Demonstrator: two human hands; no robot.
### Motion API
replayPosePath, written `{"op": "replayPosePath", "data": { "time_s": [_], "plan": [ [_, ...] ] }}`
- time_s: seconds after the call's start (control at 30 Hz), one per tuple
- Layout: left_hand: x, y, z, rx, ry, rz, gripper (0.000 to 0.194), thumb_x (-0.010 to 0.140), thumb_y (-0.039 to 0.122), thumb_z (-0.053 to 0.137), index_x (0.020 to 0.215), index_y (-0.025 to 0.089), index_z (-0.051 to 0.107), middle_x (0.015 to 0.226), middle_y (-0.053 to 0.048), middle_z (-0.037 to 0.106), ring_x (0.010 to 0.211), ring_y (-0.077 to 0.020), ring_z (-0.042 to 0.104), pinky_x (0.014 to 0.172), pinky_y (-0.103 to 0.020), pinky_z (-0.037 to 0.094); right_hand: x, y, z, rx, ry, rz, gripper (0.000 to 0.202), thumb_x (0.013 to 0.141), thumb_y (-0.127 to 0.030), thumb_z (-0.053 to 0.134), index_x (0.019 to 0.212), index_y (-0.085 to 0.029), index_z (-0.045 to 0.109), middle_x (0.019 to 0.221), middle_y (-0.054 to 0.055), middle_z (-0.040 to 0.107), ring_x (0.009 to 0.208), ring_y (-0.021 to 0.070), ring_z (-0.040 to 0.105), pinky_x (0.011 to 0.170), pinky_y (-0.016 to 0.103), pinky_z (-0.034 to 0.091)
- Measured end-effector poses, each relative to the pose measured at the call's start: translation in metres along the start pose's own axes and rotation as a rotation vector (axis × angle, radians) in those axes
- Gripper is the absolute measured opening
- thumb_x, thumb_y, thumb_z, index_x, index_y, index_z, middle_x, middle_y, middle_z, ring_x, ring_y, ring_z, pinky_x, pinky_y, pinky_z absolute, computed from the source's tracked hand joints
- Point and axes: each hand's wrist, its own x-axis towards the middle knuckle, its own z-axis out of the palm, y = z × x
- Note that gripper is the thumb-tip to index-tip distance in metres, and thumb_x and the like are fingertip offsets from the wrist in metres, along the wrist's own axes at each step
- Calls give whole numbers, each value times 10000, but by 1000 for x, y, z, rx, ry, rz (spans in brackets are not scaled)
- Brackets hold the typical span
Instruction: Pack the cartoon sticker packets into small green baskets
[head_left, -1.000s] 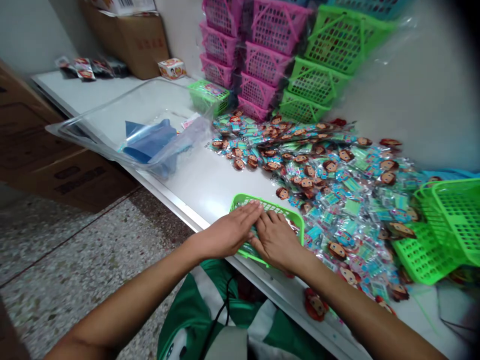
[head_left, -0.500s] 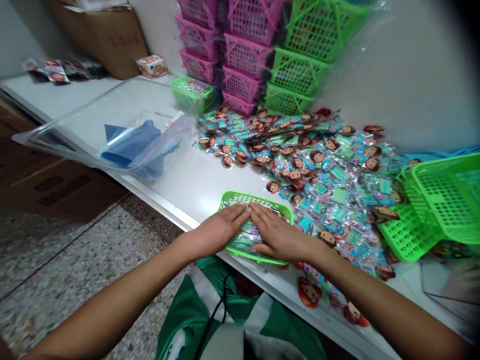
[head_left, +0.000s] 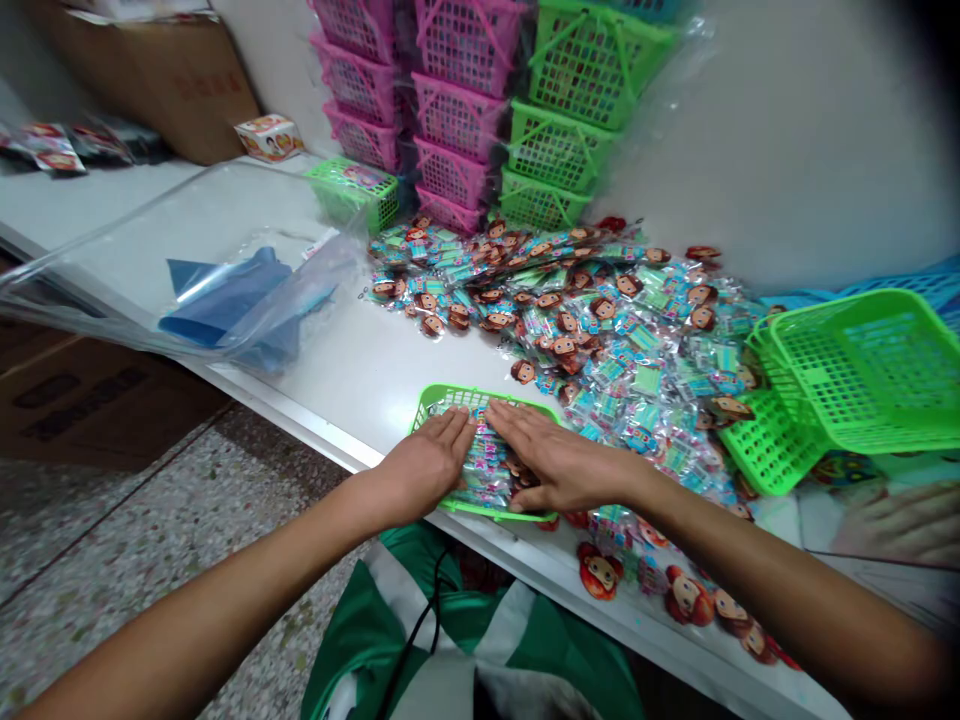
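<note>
A green plastic basket (head_left: 491, 516) stands at the front edge of the white table, with plastic-wrapped packets (head_left: 487, 460) lying in it. My left hand (head_left: 431, 465) rests flat on the packets at the basket's left side, fingers stretched out. On the right side, my right hand (head_left: 551, 455) lies over the packets with its fingers extended and thumb apart. Neither hand grasps anything. Right of and behind the basket spreads a large pile of similar packets (head_left: 637, 350) with printed doll heads.
Pink baskets (head_left: 457, 100) and green baskets (head_left: 562, 140) stand stacked at the back. Empty green baskets (head_left: 862, 370) lie at the right, near another person's hand (head_left: 907, 525). Clear plastic (head_left: 150, 215) covers blue material (head_left: 232, 300) at the left.
My hands have moved slightly apart over the basket, showing more of the packets between them. The view has shifted right, and the other person's hand shows more clearly.
</note>
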Motion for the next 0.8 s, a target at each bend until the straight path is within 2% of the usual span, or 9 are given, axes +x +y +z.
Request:
{"op": "replayPosePath", "data": {
  "time_s": [0.07, 0.13, 0.2, 0.27, 0.43, 0.5, 0.63, 0.73, 0.8],
  "plan": [
    [1, -1, -4, -14, -23, -9, 611, 847, 255, 500, 1363, -6, 304, 1425, -283, 306, 1346, -319, 273, 1090, -407, 270, 0, -2, 6, -89, 7, 41, 959, 729, -402, 651, 1448, -32, 135, 1491, 232, 156, 1380, 302, 140, 1116, 460, 160],
    [1, -2, -7, -35, -52, -12, 641, 848, 286, 505, 1383, 18, 273, 1422, -277, 321, 1339, -325, 289, 1077, -415, 283, 5, -5, 16, -182, 22, 90, 811, 776, -299, 592, 1424, 2, 207, 1469, 258, 203, 1367, 329, 175, 1103, 492, 169],
    [1, -2, -10, -63, -59, -4, 684, 861, 378, 486, 1410, 65, 223, 1420, -269, 332, 1331, -338, 301, 1054, -434, 307, 10, -7, 24, -240, 43, 139, 669, 822, -190, 497, 1403, 27, 248, 1456, 276, 216, 1365, 339, 171, 1092, 520, 170],
    [1, -1, -8, -72, -41, -7, 665, 879, 445, 433, 1420, 124, 218, 1434, -260, 312, 1333, -356, 289, 1039, -466, 311, 10, -6, 23, -219, 37, 144, 664, 819, -147, 479, 1412, 21, 232, 1465, 267, 193, 1373, 327, 148, 1095, 519, 165],
    [2, 4, 0, -63, -45, -70, 529, 908, 362, 418, 1399, 202, 302, 1477, -219, 241, 1350, -350, 251, 1054, -494, 269, -12, 9, -14, 103, -81, -1, 992, 697, -369, 694, 1465, -109, 122, 1515, 161, 127, 1388, 283, 114, 1110, 446, 201],
    [2, 5, 1, -71, -60, -70, 548, 900, 361, 438, 1405, 203, 296, 1476, -226, 235, 1350, -356, 246, 1056, -490, 267, -19, 12, -24, 178, -29, 12, 891, 759, -451, 644, 1461, -168, 174, 1510, 116, 194, 1376, 250, 192, 1096, 406, 251],
    [0, 4, -3, -82, -65, -69, 572, 896, 375, 444, 1416, 206, 275, 1479, -233, 211, 1354, -372, 215, 1055, -501, 264, -13, 8, -7, 35, 132, 100, 561, 884, -341, 521, 1386, -145, 362, 1387, 130, 438, 1243, 236, 426, 1020, 387, 350],
    [-3, 3, -6, -126, -47, -42, 589, 909, 451, 364, 1424, 189, 250, 1492, -219, 170, 1366, -361, 185, 1060, -512, 254, -6, 3, 10, -132, 151, 145, 511, 869, -240, 530, 1345, -99, 408, 1335, 165, 488, 1164, 267, 484, 982, 418, 360],
    [-4, 3, -6, -138, -36, -44, 563, 927, 441, 303, 1416, 164, 266, 1488, -219, 190, 1366, -349, 202, 1060, -508, 265, -6, 1, 10, -158, 162, 141, 505, 868, -246, 531, 1332, -88, 410, 1316, 171, 503, 1136, 266, 501, 968, 412, 362]
  ]
}}
